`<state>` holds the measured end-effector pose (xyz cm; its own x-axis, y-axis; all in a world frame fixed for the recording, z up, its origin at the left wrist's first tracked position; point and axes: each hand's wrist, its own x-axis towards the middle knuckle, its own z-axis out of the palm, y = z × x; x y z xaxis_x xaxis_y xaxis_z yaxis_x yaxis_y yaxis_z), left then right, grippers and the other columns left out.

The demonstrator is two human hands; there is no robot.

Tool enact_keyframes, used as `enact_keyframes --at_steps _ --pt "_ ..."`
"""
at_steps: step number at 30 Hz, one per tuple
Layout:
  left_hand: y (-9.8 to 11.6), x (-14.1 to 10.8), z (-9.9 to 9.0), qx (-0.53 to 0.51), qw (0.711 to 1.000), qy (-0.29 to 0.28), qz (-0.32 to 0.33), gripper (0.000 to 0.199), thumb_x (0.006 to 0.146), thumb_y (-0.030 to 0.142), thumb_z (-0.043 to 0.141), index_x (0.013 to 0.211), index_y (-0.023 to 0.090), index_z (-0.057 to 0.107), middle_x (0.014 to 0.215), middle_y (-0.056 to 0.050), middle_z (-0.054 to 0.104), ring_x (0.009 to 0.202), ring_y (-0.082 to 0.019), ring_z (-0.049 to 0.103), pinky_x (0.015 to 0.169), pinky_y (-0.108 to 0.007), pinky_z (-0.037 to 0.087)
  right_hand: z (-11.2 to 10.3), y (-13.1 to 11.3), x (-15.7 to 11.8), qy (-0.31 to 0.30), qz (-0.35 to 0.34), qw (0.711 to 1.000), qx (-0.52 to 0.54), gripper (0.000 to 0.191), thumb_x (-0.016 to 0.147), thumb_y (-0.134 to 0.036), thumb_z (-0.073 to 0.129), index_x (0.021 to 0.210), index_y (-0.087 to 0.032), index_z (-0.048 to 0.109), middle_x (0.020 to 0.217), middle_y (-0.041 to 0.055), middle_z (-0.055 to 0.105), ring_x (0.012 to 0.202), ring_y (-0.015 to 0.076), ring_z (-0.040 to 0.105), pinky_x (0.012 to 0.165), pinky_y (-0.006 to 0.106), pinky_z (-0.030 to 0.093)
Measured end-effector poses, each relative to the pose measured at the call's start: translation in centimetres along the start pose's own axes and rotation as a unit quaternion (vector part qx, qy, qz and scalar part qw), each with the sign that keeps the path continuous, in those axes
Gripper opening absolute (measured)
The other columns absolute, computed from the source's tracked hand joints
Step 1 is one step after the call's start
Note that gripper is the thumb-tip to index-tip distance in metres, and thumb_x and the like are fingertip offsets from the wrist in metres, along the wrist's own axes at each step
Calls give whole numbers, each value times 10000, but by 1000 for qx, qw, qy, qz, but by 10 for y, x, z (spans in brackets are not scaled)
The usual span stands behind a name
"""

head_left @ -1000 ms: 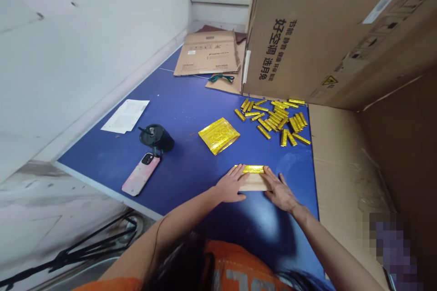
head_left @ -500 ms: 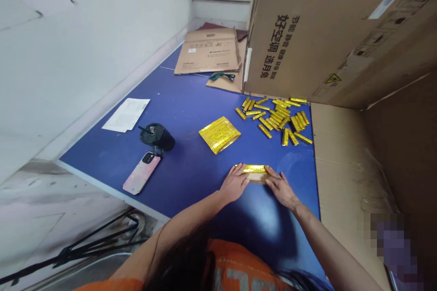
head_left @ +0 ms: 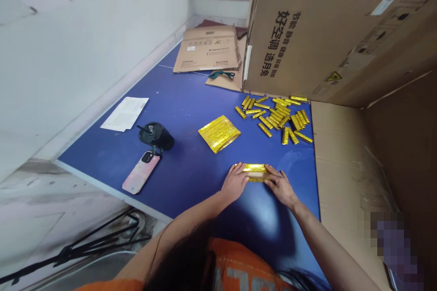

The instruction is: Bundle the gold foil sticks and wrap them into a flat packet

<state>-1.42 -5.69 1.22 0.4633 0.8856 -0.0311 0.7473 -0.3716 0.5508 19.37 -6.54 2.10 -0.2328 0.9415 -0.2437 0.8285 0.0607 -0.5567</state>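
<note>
A gold foil paper lies on the blue table in front of me, folded along its far and near edges, with a pale strip showing between the gold bands. My left hand grips its left end, fingers pressed down on the fold. At the right end, my right hand holds it the same way, thumb at the near edge. Beyond my hands rests a flat square of gold foil sheets. Several small gold foil rolls are heaped at the far right of the table.
Left on the table are a black tumbler with a straw, a pink phone and white papers. Flattened cardboard and a dark green cord lie at the back. A big carton stands behind the rolls.
The near edge of the gold foil paper has turned up, so a second gold band shows along it. Both hands stay at its ends.
</note>
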Motion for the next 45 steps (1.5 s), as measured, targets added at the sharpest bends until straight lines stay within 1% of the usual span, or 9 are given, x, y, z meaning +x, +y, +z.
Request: enact_keyframes --at_steps 8,13,20,27,31,34,37,42,45 --pt "0 2 12 32 999 36 -12 301 855 152 348 1036 173 587 1264 -71 472 1225 -174 340 1022 -382 245 0 -3 11 64 14 998 -25 196 781 -309 455 719 -217 617 1178 40 564 1069 217 494 943 425 302" --pt "-4 2 16 44 998 42 -6 308 852 117 335 1020 181 585 1255 -59 483 1218 -159 350 1025 -364 244 1 -7 15 79 21 995 -51 156 769 -276 470 792 -215 612 1127 47 575 997 221 511 871 393 360" --pt "-7 2 20 56 998 40 0 302 841 103 343 1042 163 560 1260 -62 476 1227 -156 330 1038 -344 220 2 -15 10 77 14 992 -94 194 768 -235 476 913 -204 600 1155 65 535 1010 238 470 871 385 345" --pt "-6 -1 14 78 996 32 15 429 825 80 331 1242 158 392 1290 -63 438 1240 -159 302 1044 -352 207 1 -17 10 70 12 991 -114 158 775 -248 471 852 -222 607 1162 52 526 985 236 471 853 379 351" --pt "-7 -3 11 114 992 15 43 443 814 81 349 1235 199 415 1321 -68 396 1251 -191 281 1034 -373 214 1 -16 12 74 16 990 -120 165 773 -248 472 867 -220 604 1152 55 531 967 242 472 835 381 356" --pt "-8 -4 11 134 990 8 54 417 820 101 357 1217 197 440 1322 -85 390 1252 -202 278 1037 -383 200 1 -16 13 77 17 989 -124 178 770 -244 472 891 -224 601 1146 54 533 968 244 470 832 381 352" --pt "-6 -5 11 146 988 13 57 426 845 148 352 1269 187 374 1323 -96 386 1260 -200 262 1040 -386 179 1 -18 12 81 16 988 -128 193 774 -243 464 916 -225 594 1138 53 535 965 243 469 829 383 351" --pt "-1 -8 11 159 985 19 67 504 843 407 406 1305 233 307 1360 -126 310 1281 -260 198 1019 -448 176 0 -20 10 78 12 989 -129 191 779 -239 456 912 -219 591 1144 54 533 959 241 470 825 377 356" --pt "0 -10 10 166 983 15 78 557 816 487 415 1302 235 313 1377 -142 270 1291 -284 155 1014 -470 162 0 -20 10 76 11 989 -127 198 780 -237 454 925 -217 587 1147 59 531 961 242 470 824 380 357"
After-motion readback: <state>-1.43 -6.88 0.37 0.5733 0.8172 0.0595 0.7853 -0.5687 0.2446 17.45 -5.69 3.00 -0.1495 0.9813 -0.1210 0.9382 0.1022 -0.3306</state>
